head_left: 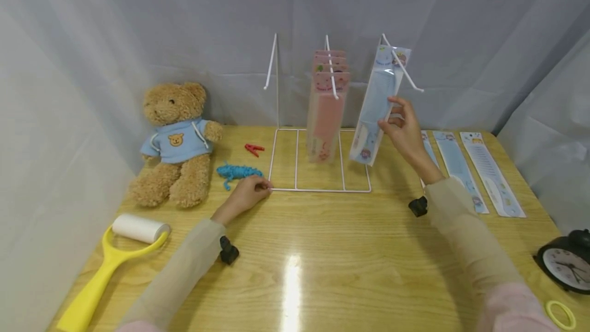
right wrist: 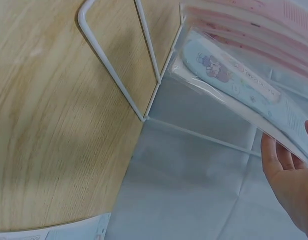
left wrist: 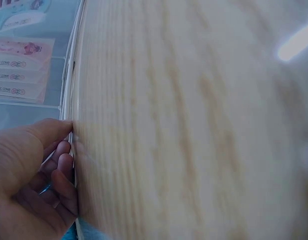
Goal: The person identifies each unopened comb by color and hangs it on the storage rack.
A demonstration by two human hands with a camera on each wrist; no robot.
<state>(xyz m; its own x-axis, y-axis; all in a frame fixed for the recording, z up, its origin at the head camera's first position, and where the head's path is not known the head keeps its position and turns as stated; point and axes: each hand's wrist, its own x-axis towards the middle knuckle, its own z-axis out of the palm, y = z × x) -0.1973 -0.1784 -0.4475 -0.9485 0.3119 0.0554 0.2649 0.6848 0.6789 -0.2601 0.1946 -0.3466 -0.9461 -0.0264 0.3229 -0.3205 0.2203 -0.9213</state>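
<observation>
My right hand (head_left: 405, 132) pinches the edge of a packaged blue comb (head_left: 375, 109) between thumb and fingers. The pack's top overlaps the right hook (head_left: 409, 77) of a white wire rack (head_left: 318, 190), and its lower end slants left. In the right wrist view the comb's handle (right wrist: 228, 75) shows a small cartoon print through clear wrap. Several packaged pink combs (head_left: 327, 122) hang on the middle hook (head_left: 333, 78); the left hook (head_left: 271, 65) is bare. At the rack's front left corner, my left hand (head_left: 249, 193) grips the base wire (left wrist: 69, 95) with thumb and curled fingers.
More packaged combs (head_left: 490, 173) lie at the right. A teddy bear (head_left: 177, 142), blue animal toy (head_left: 237, 171), red clip (head_left: 254, 149) and yellow-handled roller (head_left: 112, 257) occupy the left. A black alarm clock (head_left: 567, 265) and yellow ring (head_left: 560, 315) are at the right edge.
</observation>
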